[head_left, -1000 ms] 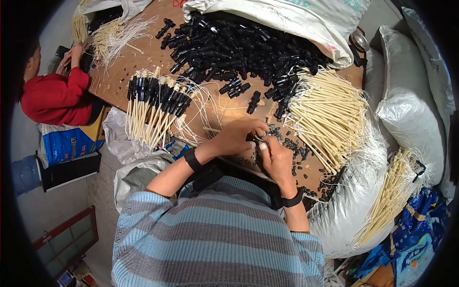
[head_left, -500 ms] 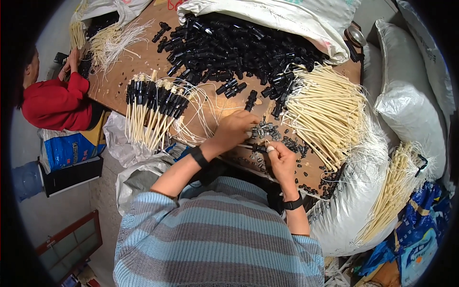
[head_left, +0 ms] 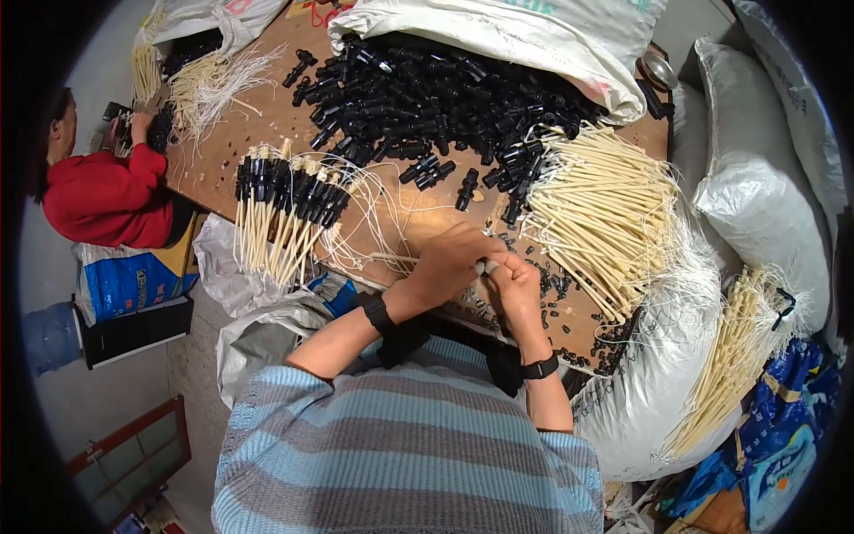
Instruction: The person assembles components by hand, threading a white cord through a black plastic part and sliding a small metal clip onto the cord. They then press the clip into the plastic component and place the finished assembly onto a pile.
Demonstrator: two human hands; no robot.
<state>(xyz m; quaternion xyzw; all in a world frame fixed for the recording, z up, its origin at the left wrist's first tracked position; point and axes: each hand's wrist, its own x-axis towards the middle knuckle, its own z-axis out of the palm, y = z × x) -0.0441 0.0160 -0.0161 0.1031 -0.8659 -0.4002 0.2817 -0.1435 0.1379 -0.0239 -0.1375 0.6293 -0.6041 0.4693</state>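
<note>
The left hand (head_left: 452,260) is holding its fingers bent, their tips meeting those of the right hand (head_left: 518,289) near the front edge of the table (head_left: 218,178); both are hiding what lies between, so I cannot tell what either is pinching. A pale rod (head_left: 390,258) is poking out left of the left hand. Beyond the hands, bare wood is running to three loose fittings (head_left: 467,190), white threads (head_left: 384,200) crossing its left part. Small black bits (head_left: 556,285) are crowding the right hand's right. Capped rods (head_left: 285,200) are overhanging the edge farther left; a rod bundle (head_left: 609,214) is filling the right side.
</note>
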